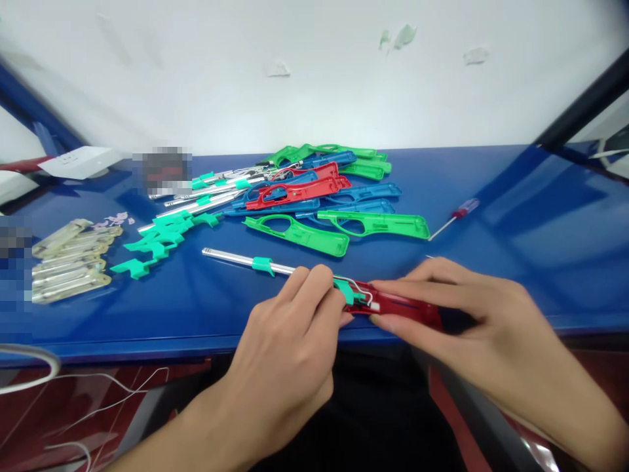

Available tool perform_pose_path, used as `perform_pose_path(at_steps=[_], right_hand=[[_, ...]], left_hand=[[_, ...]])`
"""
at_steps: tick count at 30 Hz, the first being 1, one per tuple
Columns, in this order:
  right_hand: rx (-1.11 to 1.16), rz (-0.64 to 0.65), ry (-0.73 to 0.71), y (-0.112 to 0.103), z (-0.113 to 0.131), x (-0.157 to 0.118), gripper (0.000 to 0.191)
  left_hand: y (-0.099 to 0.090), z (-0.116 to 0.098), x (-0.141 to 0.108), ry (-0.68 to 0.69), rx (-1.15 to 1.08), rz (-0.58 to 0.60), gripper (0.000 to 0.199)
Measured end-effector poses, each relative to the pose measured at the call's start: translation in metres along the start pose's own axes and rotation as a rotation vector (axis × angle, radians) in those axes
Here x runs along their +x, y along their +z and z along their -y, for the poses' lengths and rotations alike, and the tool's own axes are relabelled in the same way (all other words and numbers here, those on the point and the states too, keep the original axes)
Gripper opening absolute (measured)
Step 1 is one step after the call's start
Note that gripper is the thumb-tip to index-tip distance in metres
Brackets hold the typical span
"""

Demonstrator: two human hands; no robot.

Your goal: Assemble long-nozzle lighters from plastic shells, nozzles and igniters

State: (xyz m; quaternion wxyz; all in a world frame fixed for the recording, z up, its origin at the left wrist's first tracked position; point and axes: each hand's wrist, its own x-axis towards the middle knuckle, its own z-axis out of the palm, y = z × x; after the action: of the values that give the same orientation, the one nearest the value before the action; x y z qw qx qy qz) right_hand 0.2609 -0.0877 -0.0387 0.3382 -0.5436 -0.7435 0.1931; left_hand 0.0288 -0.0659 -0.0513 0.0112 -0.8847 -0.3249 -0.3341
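Note:
A half-assembled long-necked lighter lies across the front of the table, its red handle shell (410, 310) facing up. Its metal tube (228, 257) points left and carries a green sleeve (262, 265). A green trigger (348, 290) and a white tube or wire sit in the shell. My left hand (295, 337) is closed over the joint of tube and handle, its fingertips pressing beside the trigger and hiding part of it. My right hand (472, 308) pinches the red shell between thumb and fingers.
Green handle shells (299, 235), red shells (299, 190) and blue shells (373, 191) are piled behind. Metal tubes (211, 202) and green triggers (157, 239) lie left of them, then clear fuel tanks (73, 262). A screwdriver (459, 213) lies at the right.

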Motion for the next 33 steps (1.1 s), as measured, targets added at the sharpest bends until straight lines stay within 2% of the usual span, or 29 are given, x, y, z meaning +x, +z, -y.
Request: perform_pose_path(at_steps=[7, 11, 15, 19, 22, 26, 33], right_hand=[[-0.030, -0.007, -0.021, 0.001, 0.000, 0.002, 0.019], [-0.035, -0.017, -0.043, 0.001, -0.003, 0.001, 0.019], [-0.065, -0.033, -0.101, 0.003, -0.005, -0.001, 0.025], [-0.122, -0.025, -0.112, 0.004, -0.004, -0.004, 0.027], [-0.122, -0.008, -0.099, 0.004, -0.003, -0.003, 0.024], [-0.111, 0.000, -0.099, 0.004, -0.003, -0.003, 0.022], [-0.109, -0.006, -0.089, 0.004, -0.003, -0.004, 0.021]], left_hand=[[-0.002, 0.004, -0.002, 0.008, -0.007, 0.010, 0.012], [-0.008, 0.004, -0.003, 0.039, 0.096, 0.028, 0.010], [-0.015, 0.002, -0.004, -0.006, 0.105, 0.033, 0.008], [-0.021, 0.007, -0.003, -0.056, 0.059, -0.026, 0.004], [-0.025, 0.011, -0.002, -0.076, 0.070, -0.087, 0.012], [-0.027, 0.015, -0.003, -0.110, 0.037, -0.044, 0.032], [-0.019, 0.024, 0.002, -0.086, -0.008, -0.042, 0.022]])
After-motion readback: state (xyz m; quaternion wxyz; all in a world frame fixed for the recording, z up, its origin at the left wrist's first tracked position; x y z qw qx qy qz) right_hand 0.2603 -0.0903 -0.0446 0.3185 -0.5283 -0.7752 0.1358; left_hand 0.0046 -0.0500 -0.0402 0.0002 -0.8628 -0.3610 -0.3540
